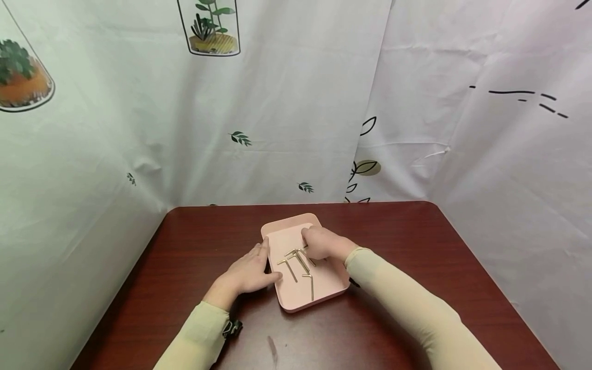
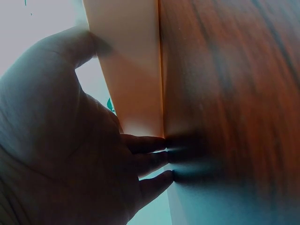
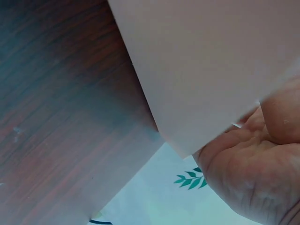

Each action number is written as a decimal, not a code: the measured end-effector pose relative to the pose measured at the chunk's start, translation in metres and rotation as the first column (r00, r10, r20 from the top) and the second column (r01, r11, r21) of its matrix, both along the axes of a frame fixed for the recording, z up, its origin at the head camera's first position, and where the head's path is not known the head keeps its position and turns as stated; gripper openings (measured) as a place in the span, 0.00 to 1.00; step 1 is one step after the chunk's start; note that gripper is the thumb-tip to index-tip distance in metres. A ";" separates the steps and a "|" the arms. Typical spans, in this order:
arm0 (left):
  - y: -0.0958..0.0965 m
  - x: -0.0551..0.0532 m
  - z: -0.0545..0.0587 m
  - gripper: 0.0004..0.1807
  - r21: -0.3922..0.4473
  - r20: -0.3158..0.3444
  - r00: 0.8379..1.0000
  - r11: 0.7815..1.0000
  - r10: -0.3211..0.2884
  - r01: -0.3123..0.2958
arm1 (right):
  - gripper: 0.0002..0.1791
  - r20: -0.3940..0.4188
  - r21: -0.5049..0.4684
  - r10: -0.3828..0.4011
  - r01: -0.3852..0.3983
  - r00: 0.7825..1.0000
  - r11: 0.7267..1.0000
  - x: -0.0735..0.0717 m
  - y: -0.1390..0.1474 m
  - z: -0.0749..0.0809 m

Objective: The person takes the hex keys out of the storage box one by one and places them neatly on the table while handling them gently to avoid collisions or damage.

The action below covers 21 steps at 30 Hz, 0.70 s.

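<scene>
A pink rectangular tray (image 1: 293, 298) lies at a slant on the table, with several brass-coloured L-shaped hex keys (image 1: 312, 288) inside. My left hand (image 1: 247, 270) rests against the tray's left side, fingers extended along the outer wall and thumb at the rim. In the left wrist view, its fingertips meet the table beside the tray wall (image 2: 133, 70). Reaching over the right side, my right hand (image 1: 324, 244) is down inside the tray, its fingers bent beside the upper hex keys. The tray wall (image 3: 201, 70) hides its fingertips in the right wrist view; I cannot tell whether they pinch a key.
The tray stands on a dark red-brown wooden table (image 1: 208, 226) with rounded far corners. White patterned cloth (image 1: 287, 103) hangs behind the table and along both sides. A dark strap with a buckle (image 1: 232, 329) is on the left wrist.
</scene>
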<state>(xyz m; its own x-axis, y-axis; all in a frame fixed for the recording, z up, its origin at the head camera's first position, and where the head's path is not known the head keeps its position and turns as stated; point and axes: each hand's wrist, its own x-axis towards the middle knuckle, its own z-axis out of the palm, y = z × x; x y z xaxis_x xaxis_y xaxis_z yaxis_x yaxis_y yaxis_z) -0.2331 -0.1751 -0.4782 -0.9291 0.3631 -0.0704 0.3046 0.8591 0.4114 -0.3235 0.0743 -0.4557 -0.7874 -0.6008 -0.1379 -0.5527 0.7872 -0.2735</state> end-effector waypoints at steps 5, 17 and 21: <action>0.000 0.000 0.000 0.63 0.000 0.000 1.000 1.000 0.000 0.000 | 0.08 0.009 -0.027 -0.020 0.020 1.000 0.999 0.001 0.003 0.003; 0.000 0.000 0.001 0.63 0.005 0.006 1.000 1.000 0.002 -0.003 | 0.09 0.026 -0.058 -0.047 0.049 0.999 0.997 0.000 0.007 0.012; 0.000 0.000 0.001 0.63 -0.003 0.007 1.000 1.000 0.003 -0.003 | 0.07 0.008 -0.057 -0.052 0.052 0.999 0.997 0.001 0.009 0.016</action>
